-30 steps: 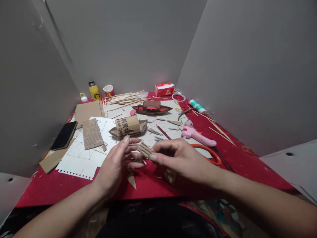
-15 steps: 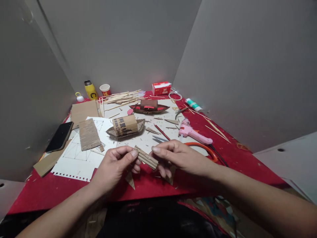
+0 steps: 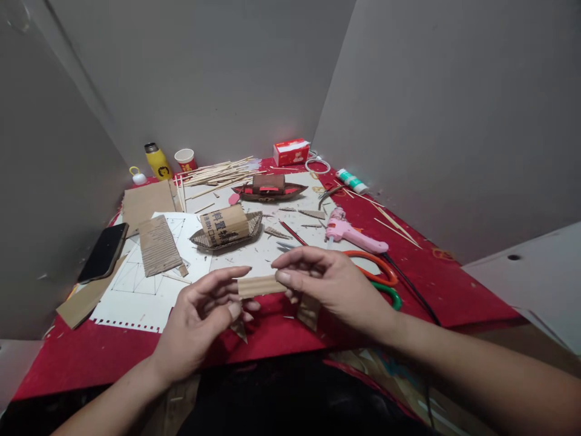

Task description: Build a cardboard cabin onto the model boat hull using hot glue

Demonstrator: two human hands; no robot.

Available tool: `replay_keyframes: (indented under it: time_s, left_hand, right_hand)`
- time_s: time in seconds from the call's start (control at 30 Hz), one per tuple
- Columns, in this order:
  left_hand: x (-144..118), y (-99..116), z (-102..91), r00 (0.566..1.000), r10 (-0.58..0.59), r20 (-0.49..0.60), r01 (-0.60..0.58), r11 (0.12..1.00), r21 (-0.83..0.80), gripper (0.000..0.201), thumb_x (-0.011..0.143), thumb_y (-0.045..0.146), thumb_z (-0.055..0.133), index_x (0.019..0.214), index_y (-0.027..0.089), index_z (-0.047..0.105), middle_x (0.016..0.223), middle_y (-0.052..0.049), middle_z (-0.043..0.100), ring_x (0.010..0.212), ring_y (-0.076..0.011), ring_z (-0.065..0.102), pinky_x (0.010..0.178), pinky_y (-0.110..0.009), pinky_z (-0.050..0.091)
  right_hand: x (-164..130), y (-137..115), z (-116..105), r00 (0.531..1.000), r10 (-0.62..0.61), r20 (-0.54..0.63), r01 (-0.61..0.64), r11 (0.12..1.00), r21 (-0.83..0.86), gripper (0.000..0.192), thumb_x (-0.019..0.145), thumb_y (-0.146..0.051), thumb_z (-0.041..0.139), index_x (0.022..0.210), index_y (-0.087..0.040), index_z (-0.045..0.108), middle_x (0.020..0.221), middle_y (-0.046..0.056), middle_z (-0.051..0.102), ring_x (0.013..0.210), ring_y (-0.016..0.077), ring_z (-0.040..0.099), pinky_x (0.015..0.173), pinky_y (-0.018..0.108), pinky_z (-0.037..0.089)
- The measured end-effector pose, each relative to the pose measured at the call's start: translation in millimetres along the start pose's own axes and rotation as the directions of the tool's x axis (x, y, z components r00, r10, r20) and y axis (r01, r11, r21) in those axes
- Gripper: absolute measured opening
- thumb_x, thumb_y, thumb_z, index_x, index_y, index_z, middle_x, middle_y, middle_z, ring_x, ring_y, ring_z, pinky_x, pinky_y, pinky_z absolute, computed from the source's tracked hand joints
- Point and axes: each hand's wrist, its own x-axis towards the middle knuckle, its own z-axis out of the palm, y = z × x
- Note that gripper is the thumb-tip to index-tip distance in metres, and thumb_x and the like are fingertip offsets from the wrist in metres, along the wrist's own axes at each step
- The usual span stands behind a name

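Head view: just in front of the cardboard boat [image 3: 226,229], left hand [image 3: 200,318] and right hand [image 3: 333,284] pinch a corrugated strip [image 3: 258,286] by its ends; probably light, easily creased.

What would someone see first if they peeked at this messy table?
Two hands in the middle: the left hand and right hand pinch a ribbed cardboard strip between them. Behind sits a little cardboard boat, and to the right a pink glue gun on the red tablecloth.
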Motion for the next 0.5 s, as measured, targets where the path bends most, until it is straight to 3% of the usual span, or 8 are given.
replay_keyframes:
  time_s: [0.1, 0.17, 0.23, 0.33, 0.5]
  left_hand:
    - [0.3, -1.0, -1.1, 0.999, -0.053, 0.011, 0.054, 0.995, -0.078, 0.037, 0.083, 0.033, 0.071, 0.118, 0.022, 0.066, 0.094, -0.006, 0.071, 0.09, -0.0203, 0.07, 0.079, -0.029, 0.057]
    - [2.6, -1.4, 1.1, 0.996, -0.08, -0.025, 0.079, 0.995, -0.054, 0.028, 0.081, 0.032, 0.074, 0.104, 0.018, 0.069, 0.086, -0.005, 0.072, 0.077, -0.0157, 0.071, 0.072, -0.025, 0.057]
    - [5.9, -2.3, 5.6, 0.993, -0.102, -0.063, 0.097, 0.993, -0.07, 0.02, 0.078, 0.03, 0.077, 0.09, 0.016, 0.068, 0.075, -0.003, 0.072, 0.063, -0.0121, 0.068, 0.062, -0.022, 0.055]
    - [11.5, -4.6, 15.0, 0.991, -0.108, -0.084, 0.086, 0.97, -0.228, 0.02, 0.075, 0.029, 0.079, 0.081, 0.016, 0.065, 0.07, -0.002, 0.073, 0.058, -0.0112, 0.066, 0.057, -0.021, 0.054]
    - [18.8, -9.9, 28.9, 0.994, -0.101, -0.031, 0.081, 0.913, -0.399, 0.021, 0.077, 0.031, 0.077, 0.074, 0.012, 0.069, 0.064, -0.002, 0.07, 0.055, -0.0074, 0.062, 0.059, -0.017, 0.052]
  right_hand:
    - [-6.5, -0.8, 2.4, 0.954, -0.291, -0.067, 0.267, 0.932, -0.246, 0.011, 0.077, -0.022, 0.072, 0.087, -0.018, 0.071, 0.069, -0.001, 0.065, 0.061, 0.0084, 0.058, 0.059, 0.019, 0.05]
    - [-10.1, 0.5, 4.3, 0.927, -0.371, -0.061, 0.341, 0.897, -0.28, 0.01, 0.078, -0.019, 0.071, 0.087, -0.019, 0.071, 0.069, -0.001, 0.066, 0.062, 0.0086, 0.059, 0.061, 0.019, 0.051]
    - [-12.3, 3.6, 6.6, 0.917, -0.389, -0.087, 0.367, 0.91, -0.195, 0.012, 0.077, -0.019, 0.073, 0.088, -0.021, 0.069, 0.073, -0.001, 0.068, 0.064, 0.009, 0.062, 0.06, 0.018, 0.052]
    - [-12.6, 11.5, 11.9, 0.935, -0.33, -0.132, 0.338, 0.94, 0.038, 0.023, 0.073, -0.02, 0.078, 0.093, -0.024, 0.067, 0.08, -0.002, 0.069, 0.062, 0.009, 0.063, 0.056, 0.019, 0.053]
    - [-4.7, 25.8, 21.4, 0.976, -0.209, -0.054, 0.216, 0.945, 0.244, 0.016, 0.075, -0.026, 0.079, 0.087, -0.022, 0.069, 0.082, -0.001, 0.069, 0.071, 0.0103, 0.064, 0.067, 0.022, 0.053]
